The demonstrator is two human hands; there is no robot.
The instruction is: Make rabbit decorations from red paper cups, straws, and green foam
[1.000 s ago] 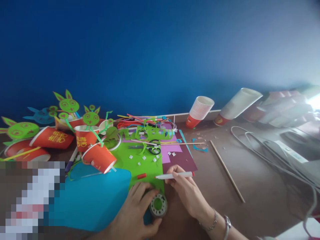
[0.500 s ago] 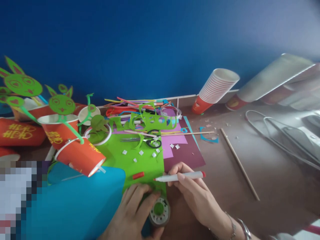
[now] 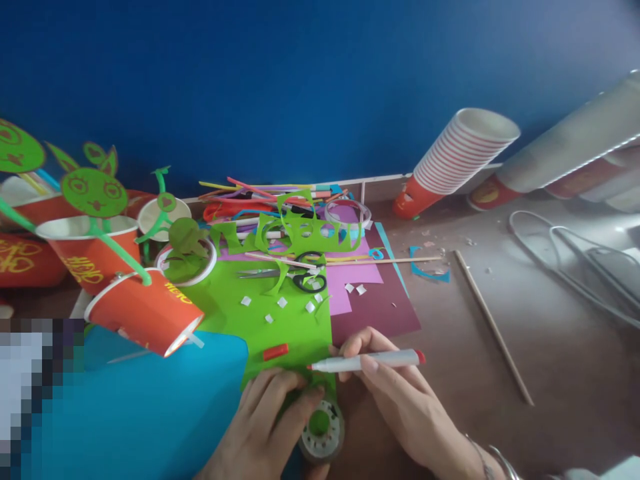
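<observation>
My right hand grips a white marker with a red tip and red end. Its uncapped tip points left, just above the green paper. With curled fingers, my left hand holds a roll of clear tape against the front edge of that paper. The marker's red cap lies on the green sheet beyond my left fingers. Farther back are black-handled scissors among small white squares and green cut-out scraps.
Red paper cups with green paper animal figures stand and lie at left. A blue folder-like sheet is at front left. A tall cup stack, a wooden stick and a white cable are to the right.
The view has shifted slightly, so cups and figures at left sit further left and the cup stack further right. Both hands keep their holds; the marker tip is slightly lower and closer to my left fingers.
</observation>
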